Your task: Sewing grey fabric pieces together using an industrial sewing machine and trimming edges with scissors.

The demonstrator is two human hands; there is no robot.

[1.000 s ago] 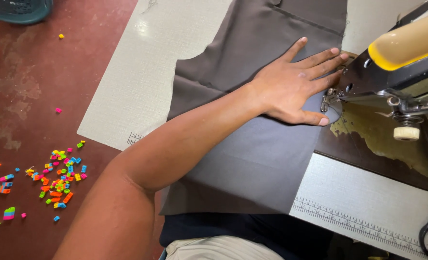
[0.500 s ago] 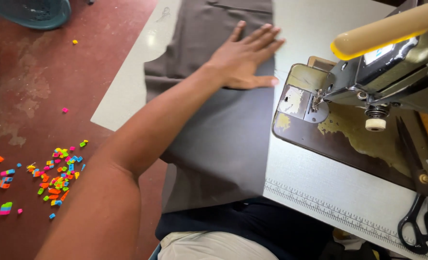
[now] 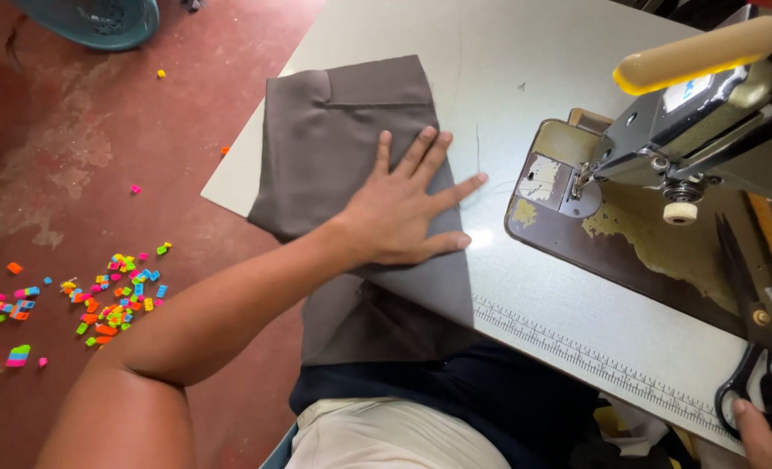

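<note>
Head view: left hand [image 3: 399, 213] lies flat, fingers spread, grasping nothing, pressing grey folded fabric [image 3: 356, 174] onto the pale bench [image 3: 525, 52], left of the sewing machine [image 3: 699, 113]. Looks like smoothing or positioning; feeding it calls for a slide toward the needle. Right hand [image 3: 764, 430] touches black scissors [image 3: 755, 382], grip unclear. Red floor [image 3: 73, 174] with coloured scraps [image 3: 112, 295].

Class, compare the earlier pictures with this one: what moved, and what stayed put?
The left hand, flat on the grey cloth, has slid it leftward away from the sewing machine. The right hand now shows beside the scissors. The hand stays pressed on the cloth; the machine is unmoved.
</note>
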